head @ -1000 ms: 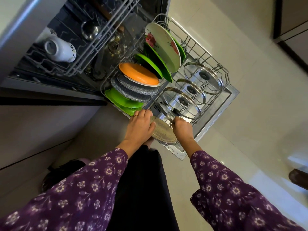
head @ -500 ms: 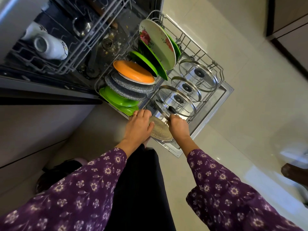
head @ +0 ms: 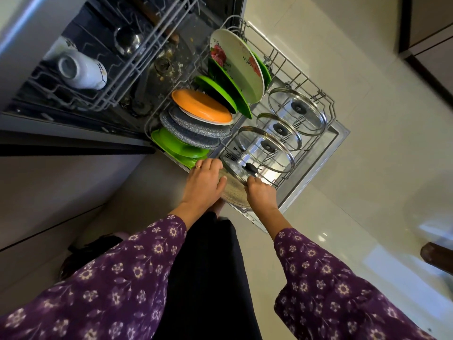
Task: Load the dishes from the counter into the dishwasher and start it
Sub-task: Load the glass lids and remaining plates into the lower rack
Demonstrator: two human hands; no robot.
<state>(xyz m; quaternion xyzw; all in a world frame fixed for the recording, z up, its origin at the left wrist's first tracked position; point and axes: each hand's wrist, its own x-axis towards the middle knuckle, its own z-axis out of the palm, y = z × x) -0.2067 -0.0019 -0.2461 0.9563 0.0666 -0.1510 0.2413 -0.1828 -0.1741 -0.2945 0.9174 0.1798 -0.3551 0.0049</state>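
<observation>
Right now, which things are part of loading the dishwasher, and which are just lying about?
Part of the job:
- left hand on the speckled plate
- right hand, grip on a glass lid
- lower rack with three more glass lids, floral plate, orange plate
- white mug in the upper rack

Just lying about:
- brown object on the floor
- dark cabinet

In the lower rack (head: 326, 104), the plates (head: 203, 123) stand left of the lids (head: 282, 128); the mug (head: 81, 69) lies in the upper rack (head: 103, 104), further left.
</observation>
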